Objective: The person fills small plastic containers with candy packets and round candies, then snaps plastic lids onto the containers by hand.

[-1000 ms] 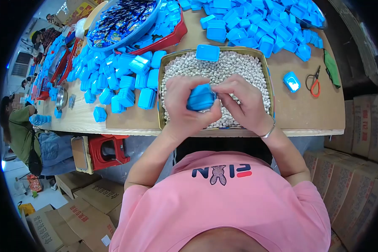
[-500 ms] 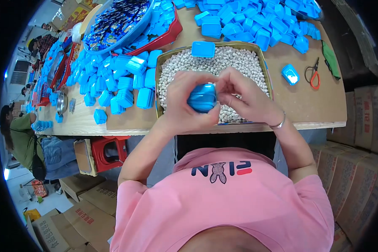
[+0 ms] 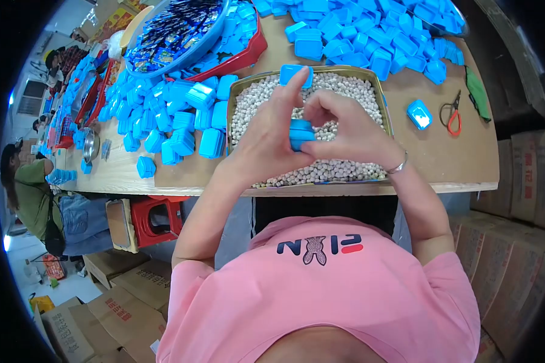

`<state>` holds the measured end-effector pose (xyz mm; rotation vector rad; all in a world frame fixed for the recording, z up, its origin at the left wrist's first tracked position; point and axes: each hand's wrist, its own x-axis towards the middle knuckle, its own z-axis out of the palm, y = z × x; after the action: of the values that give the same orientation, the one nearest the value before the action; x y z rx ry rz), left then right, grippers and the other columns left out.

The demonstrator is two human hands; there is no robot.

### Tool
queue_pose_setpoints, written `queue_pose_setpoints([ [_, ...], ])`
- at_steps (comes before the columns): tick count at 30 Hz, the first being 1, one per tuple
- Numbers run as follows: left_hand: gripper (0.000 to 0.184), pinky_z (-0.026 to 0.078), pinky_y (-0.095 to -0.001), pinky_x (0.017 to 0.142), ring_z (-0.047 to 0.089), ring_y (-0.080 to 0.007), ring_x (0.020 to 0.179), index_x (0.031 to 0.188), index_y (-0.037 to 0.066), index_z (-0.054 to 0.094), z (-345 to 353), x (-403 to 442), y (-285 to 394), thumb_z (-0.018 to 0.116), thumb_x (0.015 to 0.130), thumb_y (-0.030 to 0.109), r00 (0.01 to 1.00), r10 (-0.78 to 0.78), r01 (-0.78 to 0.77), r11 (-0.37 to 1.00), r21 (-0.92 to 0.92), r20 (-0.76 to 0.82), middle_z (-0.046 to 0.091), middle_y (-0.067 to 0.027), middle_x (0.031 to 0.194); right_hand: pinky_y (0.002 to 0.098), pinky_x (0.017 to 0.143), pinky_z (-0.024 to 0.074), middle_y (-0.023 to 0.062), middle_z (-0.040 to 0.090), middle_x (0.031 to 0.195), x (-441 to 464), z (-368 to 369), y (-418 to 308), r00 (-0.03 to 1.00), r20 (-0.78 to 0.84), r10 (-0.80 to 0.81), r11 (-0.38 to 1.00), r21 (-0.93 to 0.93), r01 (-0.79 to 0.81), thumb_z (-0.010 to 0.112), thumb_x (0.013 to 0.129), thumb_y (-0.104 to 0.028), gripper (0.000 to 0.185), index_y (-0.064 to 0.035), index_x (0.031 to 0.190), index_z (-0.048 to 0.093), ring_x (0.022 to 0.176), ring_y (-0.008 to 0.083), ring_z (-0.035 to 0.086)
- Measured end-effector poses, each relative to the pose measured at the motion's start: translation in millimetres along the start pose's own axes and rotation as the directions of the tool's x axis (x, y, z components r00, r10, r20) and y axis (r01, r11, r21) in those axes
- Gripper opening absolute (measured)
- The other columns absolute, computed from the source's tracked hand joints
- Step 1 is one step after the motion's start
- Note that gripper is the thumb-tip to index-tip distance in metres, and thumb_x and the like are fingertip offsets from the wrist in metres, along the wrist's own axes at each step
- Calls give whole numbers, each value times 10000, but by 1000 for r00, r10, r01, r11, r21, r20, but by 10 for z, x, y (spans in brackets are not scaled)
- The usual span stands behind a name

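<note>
One blue box (image 3: 301, 134) lies between the right grip (image 3: 354, 133), pinching it, and the left grip (image 3: 263, 142), spread against it.

Bare hands close together before the torso, elbows bent.
The left forearm (image 3: 212, 206) and right forearm (image 3: 422, 202) angle inward; the left hand (image 3: 271, 134) raises a finger with thumb stretched inward, while the right hand (image 3: 352, 130) curves thumb and fingers into a C.
</note>
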<state>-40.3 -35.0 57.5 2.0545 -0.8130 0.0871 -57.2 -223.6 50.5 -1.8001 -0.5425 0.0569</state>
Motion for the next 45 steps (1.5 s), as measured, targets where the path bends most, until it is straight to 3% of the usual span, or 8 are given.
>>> queue_pose_setpoints([
  [4, 754, 456, -281, 764, 563, -169, 875, 1365, 62, 421, 47, -81, -49, 751, 688, 42, 974, -222, 184, 895, -406, -49, 583, -109, 1067, 255, 722, 477, 20, 582, 816, -5, 49, 220, 997, -21, 74, 970, 234, -67, 736, 726, -69, 237, -59, 894, 569, 752, 116, 544],
  [7, 623, 449, -280, 797, 562, -177, 884, 1332, 50, 466, 262, -197, -172, 715, 761, 47, 847, -532, 188, 325, -927, -15, 577, -117, 1103, 272, 693, 476, 10, 573, 782, -119, 122, 274, 969, -188, 159, 903, 425, -65, 737, 722, -68, 231, -65, 884, 572, 709, 116, 532],
  [13, 462, 445, -269, 813, 555, -173, 881, 1259, 36, 527, 364, -205, 83, 670, 819, 47, 811, -573, 182, 434, -883, -115, 594, -106, 1090, 229, 711, 428, 13, 551, 872, -209, 260, 135, 985, -121, 122, 967, 240, -90, 688, 739, 19, 228, -58, 915, 566, 749, 98, 489],
  [17, 460, 447, -258, 801, 549, -152, 903, 1239, 42, 554, 134, -244, -8, 625, 785, 31, 958, -278, 229, 887, -400, -68, 593, -88, 1123, 232, 659, 417, 25, 552, 846, -116, 24, -85, 953, -242, -180, 982, -95, 161, 660, 742, 54, 195, -44, 890, 580, 706, 115, 492],
  [22, 437, 466, -270, 700, 554, -146, 769, 1168, 37, 571, 168, -287, -25, 686, 747, 63, 971, -206, 160, 938, -306, -123, 628, -84, 965, 248, 596, 401, 37, 551, 803, -193, 7, -72, 950, -127, -285, 901, -375, 220, 652, 736, 63, 174, -42, 863, 594, 658, 142, 496],
  [33, 390, 459, -263, 622, 537, -156, 664, 997, 39, 607, 296, -221, 38, 734, 630, 69, 932, -102, 5, 963, -269, -348, 626, -54, 832, 269, 551, 394, 28, 567, 763, -165, 110, 46, 940, -167, -297, 944, -196, 264, 657, 728, 71, 191, -63, 852, 602, 612, 164, 490],
  [42, 364, 464, -273, 625, 540, -181, 656, 942, 43, 598, 335, -247, 51, 717, 598, 43, 891, 212, -212, 976, 45, -402, 609, -52, 801, 308, 549, 421, 48, 566, 764, -188, 101, 182, 905, -109, -411, 887, -277, 369, 660, 774, -8, 151, -59, 877, 562, 573, 199, 502],
  [45, 390, 457, -278, 633, 530, -166, 656, 979, 47, 585, 295, -282, 21, 703, 608, 35, 916, 192, -200, 980, 14, -352, 608, -58, 825, 289, 577, 425, 53, 578, 795, -171, 122, 163, 973, -82, -215, 974, -84, 208, 664, 774, -17, 191, -56, 937, 574, 611, 189, 508],
])
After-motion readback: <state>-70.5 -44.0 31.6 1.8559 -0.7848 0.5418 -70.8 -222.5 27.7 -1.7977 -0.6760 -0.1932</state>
